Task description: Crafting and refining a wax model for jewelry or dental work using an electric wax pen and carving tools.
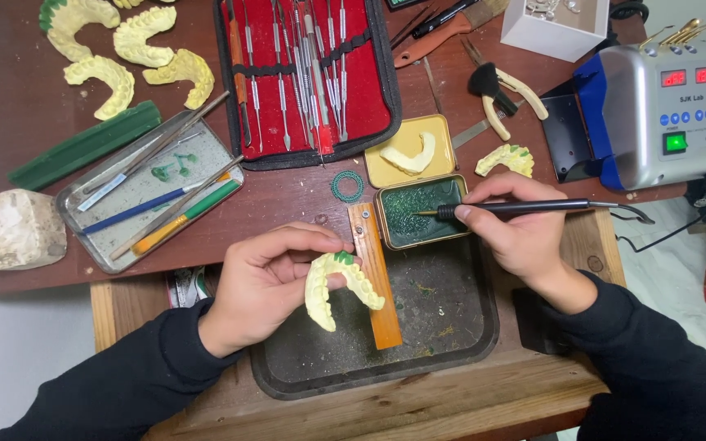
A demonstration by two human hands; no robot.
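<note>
Wax pickup over the dark work tray (459, 343)

Left hand (267, 282), fingers curled, grips a yellow dental arch cast (338, 287) above the tray. Right hand (516, 229) pinches a black wax pen (525, 207); its tip touches the green wax tin (421, 212).

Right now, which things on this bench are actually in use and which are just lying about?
In use:
left hand holding the dental cast
right hand holding the wax pen, tip in the green wax tin

Lying about:
instrument case
spare casts
metal tray of tools
plaster block
green ring
brush
</note>
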